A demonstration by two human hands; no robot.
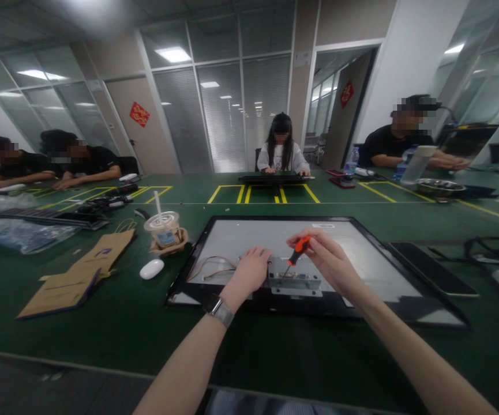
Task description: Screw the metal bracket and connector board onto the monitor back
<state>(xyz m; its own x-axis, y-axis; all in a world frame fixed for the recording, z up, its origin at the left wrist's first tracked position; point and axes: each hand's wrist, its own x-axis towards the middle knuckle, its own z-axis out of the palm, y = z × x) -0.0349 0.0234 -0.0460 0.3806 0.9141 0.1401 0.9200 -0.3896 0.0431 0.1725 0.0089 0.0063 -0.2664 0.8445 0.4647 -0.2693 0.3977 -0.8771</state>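
A monitor panel (361,242) lies face down on the green table, its grey metal back up, with a small metal connector bracket (296,280) near its front edge. My right hand (327,259) is closed round an orange-and-black screwdriver (296,252), tip down at the bracket's left end. My left hand (251,271), with a watch on the wrist, rests curled on the panel just left of the bracket. Thin coloured wires (212,268) run across the panel to the left of that hand.
A plastic drink cup with a straw (163,227), a white mouse (152,268) and brown paper bags (80,271) lie to the left. A black flat panel (431,268) lies to the right. Several people sit at the far side and ends of the table (102,323).
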